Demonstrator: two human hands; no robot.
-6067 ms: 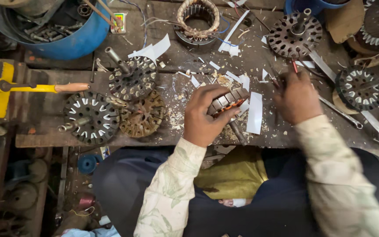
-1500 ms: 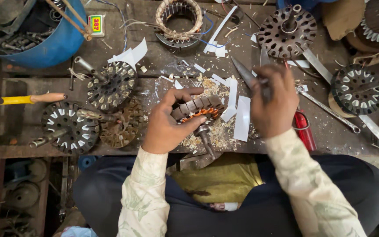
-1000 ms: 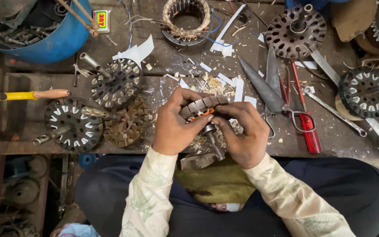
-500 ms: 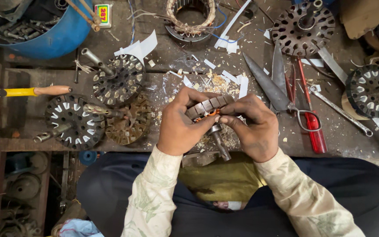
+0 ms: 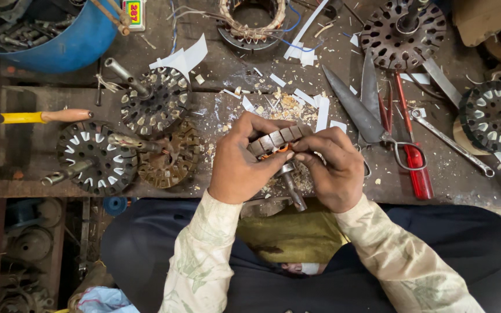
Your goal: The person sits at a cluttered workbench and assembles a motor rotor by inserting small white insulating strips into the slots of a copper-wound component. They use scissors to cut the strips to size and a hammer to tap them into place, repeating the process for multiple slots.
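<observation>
The counter point(image 5: 42, 168) is littered with stators, paper scraps and shears point(image 5: 358, 116). Near its front edge, both hands hold a rotor point(image 5: 276, 142): the left hand point(image 5: 240, 159) wraps it, fingers clamped; the right hand point(image 5: 331, 168) pinches its right side. Its shaft point(image 5: 292, 188) points toward the lap.

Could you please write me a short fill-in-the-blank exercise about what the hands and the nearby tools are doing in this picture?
1. Both hands, left hand and right hand, hold one slotted metal motor core with a steel ____ sticking out below.
2. The large grey scissors lie on the person's ____ side.
3. The screwdriver beside the scissors has a ____ handle.

Missing words: shaft; right; red
</observation>
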